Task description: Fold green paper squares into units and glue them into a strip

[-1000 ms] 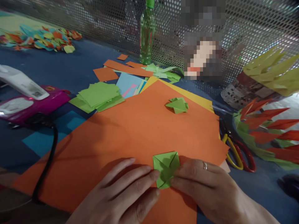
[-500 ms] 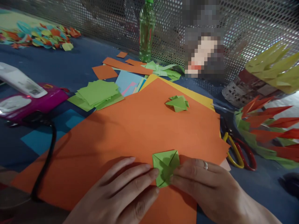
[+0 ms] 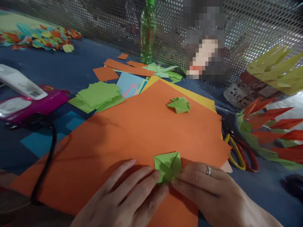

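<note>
A small green folded paper piece (image 3: 167, 164) lies on a large orange sheet (image 3: 132, 135) near the front. My left hand (image 3: 127, 198) presses its lower left edge with thumb and fingertips. My right hand (image 3: 208, 192), which wears a ring, pinches its lower right corner. The fingertips of both hands meet at the bottom of the piece and cover its lower tip. A second folded green piece (image 3: 179, 105) rests farther back on the orange sheet.
A stack of green squares (image 3: 99, 96) sits at left, beside a pink and white device (image 3: 26, 97) with a black cord. Scissors (image 3: 239, 154) lie at right, next to orange and green paper spikes (image 3: 272, 129). A green bottle (image 3: 147, 31) stands against the mesh wall.
Both hands have closed in on the bottom of the green piece. Its lower tip, visible before, is now covered by my fingertips.
</note>
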`<state>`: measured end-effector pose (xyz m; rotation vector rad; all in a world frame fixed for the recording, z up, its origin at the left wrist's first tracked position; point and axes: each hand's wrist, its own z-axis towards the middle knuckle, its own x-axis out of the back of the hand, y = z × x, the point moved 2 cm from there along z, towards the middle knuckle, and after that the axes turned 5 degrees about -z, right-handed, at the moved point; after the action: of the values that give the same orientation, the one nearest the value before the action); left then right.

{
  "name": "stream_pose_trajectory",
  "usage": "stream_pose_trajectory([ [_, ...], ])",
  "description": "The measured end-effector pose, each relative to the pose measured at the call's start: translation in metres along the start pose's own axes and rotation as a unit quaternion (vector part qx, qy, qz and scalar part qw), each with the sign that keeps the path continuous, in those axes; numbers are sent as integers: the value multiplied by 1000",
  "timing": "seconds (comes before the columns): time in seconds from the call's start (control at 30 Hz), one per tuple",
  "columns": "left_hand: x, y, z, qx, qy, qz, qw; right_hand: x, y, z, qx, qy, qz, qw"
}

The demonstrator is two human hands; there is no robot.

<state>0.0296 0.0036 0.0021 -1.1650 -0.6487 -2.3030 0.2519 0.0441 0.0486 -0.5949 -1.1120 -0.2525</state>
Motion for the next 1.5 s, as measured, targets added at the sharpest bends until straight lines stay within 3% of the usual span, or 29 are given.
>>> stream_pose_trajectory([
  [0.2,-2,2,1,13,12,0,1000,9,-3,3,26,29,-90,995],
  [0.37,-5,1,0,-1,18,13,1000,11,4,-2,44,55,-77,995],
  [0.57,-2,0,2,-1,10,11,1000,12,0,6,40,-5,-104,994],
  [0.7,0,-1,1,-4,18,7,1000,13,-6,12,46,50,-111,991],
  [0.83,-2,-2,-2,-27,46,18,998,11,-5,11,35,39,-122,991],
  [1.0,-3,-5,-3,-28,56,20,998,9,-5,10,36,78,-134,987],
  [1.13,-2,-6,-5,-34,45,20,998,3,-2,10,20,63,-117,991],
  [1.3,-1,-6,-8,-27,44,13,999,1,2,3,44,98,-90,990],
  [1.5,-6,-2,-6,10,91,-7,996,12,9,4,-39,49,12,998],
])
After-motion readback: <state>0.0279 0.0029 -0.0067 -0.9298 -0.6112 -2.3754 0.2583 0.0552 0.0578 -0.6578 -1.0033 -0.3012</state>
